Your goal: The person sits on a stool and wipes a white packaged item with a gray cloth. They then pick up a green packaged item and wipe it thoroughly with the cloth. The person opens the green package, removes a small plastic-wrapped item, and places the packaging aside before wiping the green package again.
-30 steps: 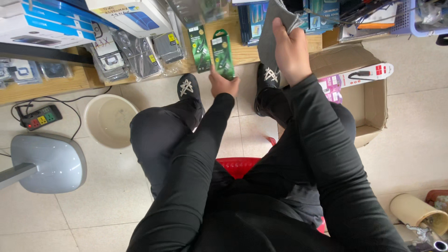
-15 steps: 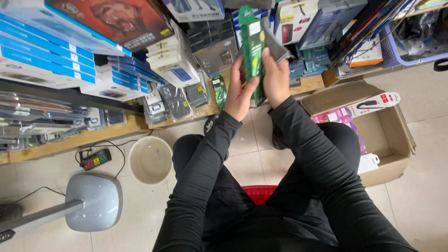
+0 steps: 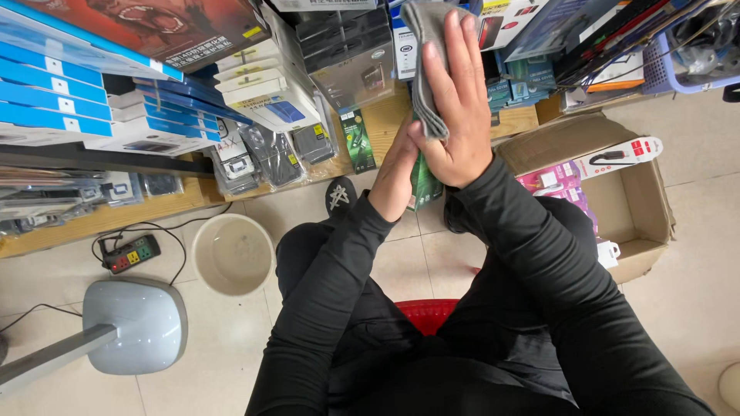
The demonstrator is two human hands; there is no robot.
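Now right hand [image 3: 455,115] covers green package [image 3: 424,181], cloth [image 3: 428,69] raised

Black sleeves [image 3: 331,293] — black trousers.

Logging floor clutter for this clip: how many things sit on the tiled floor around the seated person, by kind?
Beige basin: 1
Power strip: 1
Grey fan base: 1
Open cardboard box: 1
Red stool: 1
Total: 5
In hand, not on the floor: grey cloth under the right hand; green package in the left hand.
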